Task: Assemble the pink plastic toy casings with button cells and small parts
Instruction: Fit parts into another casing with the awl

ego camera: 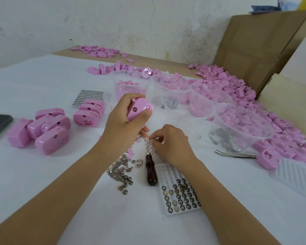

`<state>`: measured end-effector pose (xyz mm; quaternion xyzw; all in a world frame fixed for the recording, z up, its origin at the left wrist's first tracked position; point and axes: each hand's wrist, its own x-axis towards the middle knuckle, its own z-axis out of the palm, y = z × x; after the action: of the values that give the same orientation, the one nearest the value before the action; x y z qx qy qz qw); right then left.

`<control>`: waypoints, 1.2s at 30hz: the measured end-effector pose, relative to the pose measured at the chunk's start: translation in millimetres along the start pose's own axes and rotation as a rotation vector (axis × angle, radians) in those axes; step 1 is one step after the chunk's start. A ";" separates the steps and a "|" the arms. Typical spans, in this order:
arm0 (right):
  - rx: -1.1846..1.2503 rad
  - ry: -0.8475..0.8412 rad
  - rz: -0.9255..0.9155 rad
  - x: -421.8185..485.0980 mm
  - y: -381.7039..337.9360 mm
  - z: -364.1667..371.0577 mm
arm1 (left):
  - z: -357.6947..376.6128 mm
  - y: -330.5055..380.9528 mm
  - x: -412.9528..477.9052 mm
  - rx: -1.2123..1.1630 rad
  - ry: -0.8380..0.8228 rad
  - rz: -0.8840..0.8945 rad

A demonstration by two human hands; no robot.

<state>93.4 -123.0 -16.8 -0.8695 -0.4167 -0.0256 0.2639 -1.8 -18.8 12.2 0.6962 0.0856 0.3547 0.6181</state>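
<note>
At the middle of a white-covered table (42, 183), the left hand (121, 121) is curled round a pink casing (139, 109) and holds it raised just above the cloth, thumb laid across its lower edge. Just below, the right hand (173, 142) has its fingertips (156, 139) bunched down among tiny clear parts (153, 147) beside the tip of a screwdriver (149, 167); whether one is actually pinched cannot be told. The step appears to be picking a small part to fit. It likely goes best by lifting a single piece and keeping the casing steady, its opening turned toward the working fingers. The casing is glossy, rounded, pale pink, with a small dark hole in its face. Button cells (181, 196) wait in a white tray near the right forearm.
</note>
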 end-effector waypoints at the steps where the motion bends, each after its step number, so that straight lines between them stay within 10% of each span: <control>1: -0.003 -0.006 0.010 0.9 0.5 0.1 | 0.1 -0.1 0.2 -0.002 0.000 0.001; 15: -0.386 -0.014 -0.266 -1.7 -7.0 3.9 | -0.8 1.0 -0.1 -0.023 0.012 -0.020; 36: 0.281 0.535 -0.250 -19.3 -20.5 -29.4 | 5.0 -3.0 -7.0 0.284 -0.173 0.101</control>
<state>70.8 -140.3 12.4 -0.7292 -0.4354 -0.2277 0.4762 -3.0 -26.1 6.8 0.8080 0.0465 0.3085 0.4999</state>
